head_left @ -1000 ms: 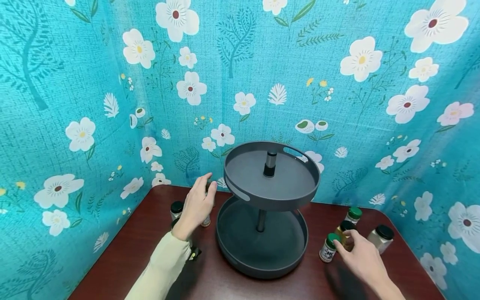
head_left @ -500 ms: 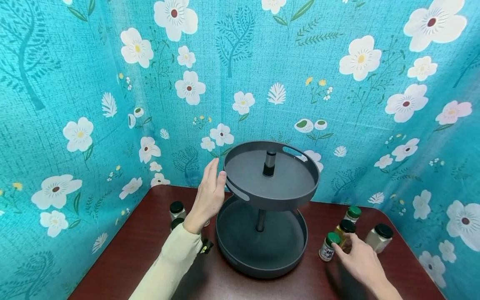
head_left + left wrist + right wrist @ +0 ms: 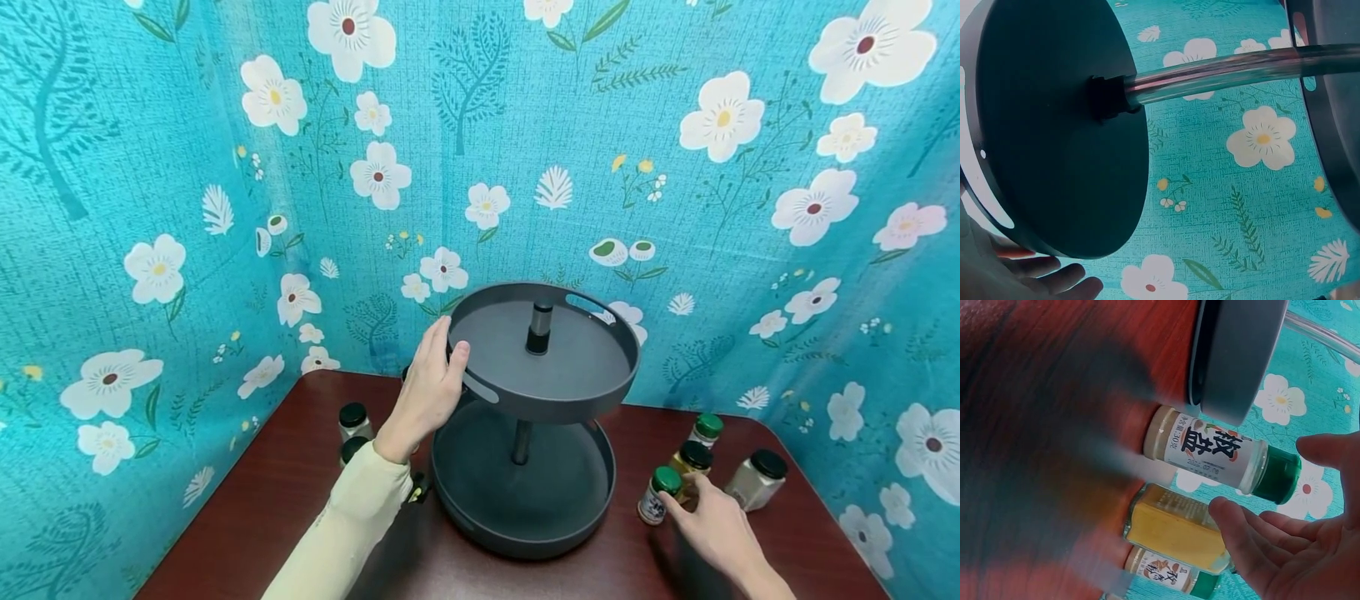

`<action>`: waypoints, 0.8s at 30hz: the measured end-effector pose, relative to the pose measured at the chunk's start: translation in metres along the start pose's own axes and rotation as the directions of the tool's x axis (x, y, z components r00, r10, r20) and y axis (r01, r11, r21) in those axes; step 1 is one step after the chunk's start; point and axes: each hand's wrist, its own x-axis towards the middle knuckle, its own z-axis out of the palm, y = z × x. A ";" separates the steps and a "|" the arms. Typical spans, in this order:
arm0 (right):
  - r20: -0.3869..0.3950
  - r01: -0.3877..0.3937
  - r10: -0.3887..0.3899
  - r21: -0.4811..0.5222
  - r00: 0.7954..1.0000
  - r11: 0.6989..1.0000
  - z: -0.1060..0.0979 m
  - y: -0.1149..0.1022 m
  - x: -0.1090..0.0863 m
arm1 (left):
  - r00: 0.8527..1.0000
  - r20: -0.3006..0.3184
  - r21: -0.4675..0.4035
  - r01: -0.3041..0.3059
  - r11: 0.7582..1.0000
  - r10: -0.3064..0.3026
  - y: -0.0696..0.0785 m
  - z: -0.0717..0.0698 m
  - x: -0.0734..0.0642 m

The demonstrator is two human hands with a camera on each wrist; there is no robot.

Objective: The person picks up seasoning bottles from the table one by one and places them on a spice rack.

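Observation:
A dark grey two-tier round tray stand rises from the table, its upper tray above a wider-looking lower tray. My left hand is at the upper tray's left rim, fingers extended; in the left wrist view its fingers lie along the tray's edge. To the right stands a green-capped spice shaker with a white label. My right hand reaches around its green cap, thumb and fingers spread apart. The right wrist view has the thumb right at the cap, with the index fingertip over a yellow-filled jar.
Behind these stand another green-capped shaker and, at far right, a black-lidded jar of pale contents. Black-lidded jars stand left of the stand, partly behind the left arm. Turquoise floral cloth encloses the dark red table.
My left hand has moved up and right from the left-hand jars to the upper tray's rim. My right hand has shifted slightly down and left beside the green-capped shaker.

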 end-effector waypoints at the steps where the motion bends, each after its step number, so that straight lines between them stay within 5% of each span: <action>1: 0.001 -0.003 0.003 0.003 1.000 1.000 0.001 0.000 0.000 | 1.000 0.000 -0.009 0.005 1.000 -0.005 0.000 0.001 0.000; 12: 0.000 0.010 -0.010 0.063 1.000 0.998 0.016 0.007 0.002 | 0.998 0.008 -0.107 0.067 0.992 -0.066 0.004 0.005 0.001; 24: 0.024 0.025 -0.027 0.087 0.999 0.996 0.029 0.012 0.007 | 0.998 -0.020 -0.181 0.061 0.982 -0.065 -0.001 0.011 0.000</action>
